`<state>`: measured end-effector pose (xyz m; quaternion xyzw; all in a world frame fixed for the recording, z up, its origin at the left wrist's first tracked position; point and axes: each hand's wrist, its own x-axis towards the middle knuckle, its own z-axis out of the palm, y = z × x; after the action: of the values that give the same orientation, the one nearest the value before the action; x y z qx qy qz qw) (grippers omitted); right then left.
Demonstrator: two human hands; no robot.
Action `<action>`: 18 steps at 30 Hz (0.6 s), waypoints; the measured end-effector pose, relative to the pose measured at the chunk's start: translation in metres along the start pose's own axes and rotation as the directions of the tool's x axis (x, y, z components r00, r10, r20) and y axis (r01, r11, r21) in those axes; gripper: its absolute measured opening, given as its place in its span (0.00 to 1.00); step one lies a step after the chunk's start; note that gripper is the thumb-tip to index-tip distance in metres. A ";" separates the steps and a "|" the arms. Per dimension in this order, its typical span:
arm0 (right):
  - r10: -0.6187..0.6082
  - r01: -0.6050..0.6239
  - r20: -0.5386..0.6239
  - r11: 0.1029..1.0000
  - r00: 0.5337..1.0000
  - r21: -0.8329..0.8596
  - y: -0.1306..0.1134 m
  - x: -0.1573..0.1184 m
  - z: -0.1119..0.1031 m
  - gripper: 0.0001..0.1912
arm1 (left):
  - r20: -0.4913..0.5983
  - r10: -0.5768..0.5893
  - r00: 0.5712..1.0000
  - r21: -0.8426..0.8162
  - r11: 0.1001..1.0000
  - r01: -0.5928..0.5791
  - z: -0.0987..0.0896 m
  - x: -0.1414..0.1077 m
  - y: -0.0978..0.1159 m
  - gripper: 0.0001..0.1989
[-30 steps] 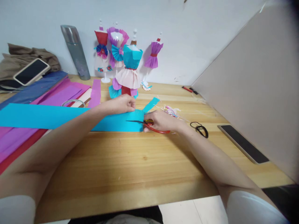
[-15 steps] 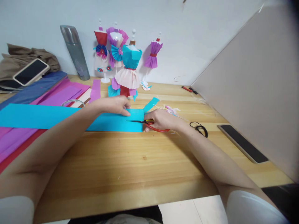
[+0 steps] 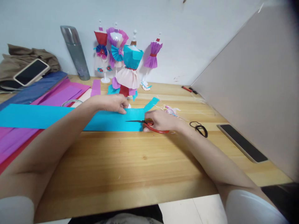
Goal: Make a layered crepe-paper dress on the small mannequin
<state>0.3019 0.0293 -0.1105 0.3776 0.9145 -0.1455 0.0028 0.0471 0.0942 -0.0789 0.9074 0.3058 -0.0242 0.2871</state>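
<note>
A long turquoise paper strip [image 3: 109, 123] lies flat across the wooden table. My left hand [image 3: 114, 103] rests at its upper edge with fingers curled and pressed together; whether they pinch the paper is hidden. My right hand [image 3: 158, 119] is closed round red-handled scissors [image 3: 154, 128] at the strip's right end. The dark blades point left and lie over the paper, looking closed. A small turquoise piece [image 3: 151, 104] sticks up and right beyond that end. Just behind my left hand stands a mannequin in a turquoise top and pale skirt [image 3: 130, 68].
Three more dressed mannequins [image 3: 153, 54] and a grey bottle [image 3: 76, 54] stand along the wall. Coloured paper sheets [image 3: 63, 93], cloth and a phone [image 3: 31, 72] lie left. Thread scraps [image 3: 171, 110], a black cord [image 3: 201, 129] and another phone [image 3: 243, 142] lie right.
My left hand has shifted slightly left along the strip's upper edge, and its fingers have drawn in. My right hand and the scissors are nearly where they were.
</note>
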 end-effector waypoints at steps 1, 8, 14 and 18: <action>-0.010 0.010 0.009 1.000 1.000 0.000 -0.001 0.000 0.000 0.16 | -0.006 0.006 1.000 0.005 1.000 -0.006 0.000 0.000 0.000 0.08; 0.061 -0.057 0.044 0.994 0.997 -0.093 -0.017 0.006 -0.003 0.18 | -0.054 -0.013 0.998 0.064 0.998 0.016 0.001 -0.001 0.003 0.06; 0.145 -0.133 0.075 0.981 0.987 -0.142 -0.025 0.011 -0.005 0.21 | -0.058 -0.003 0.998 0.062 0.998 0.006 -0.001 -0.004 0.005 0.07; 0.152 -0.147 0.044 0.985 0.987 -0.091 -0.025 0.014 -0.002 0.21 | -0.035 -0.016 0.999 0.038 0.999 0.018 -0.001 -0.002 0.005 0.06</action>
<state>0.2751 0.0223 -0.1036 0.4409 0.8887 -0.1143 0.0536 0.0479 0.0901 -0.0751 0.9104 0.3180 -0.0167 0.2640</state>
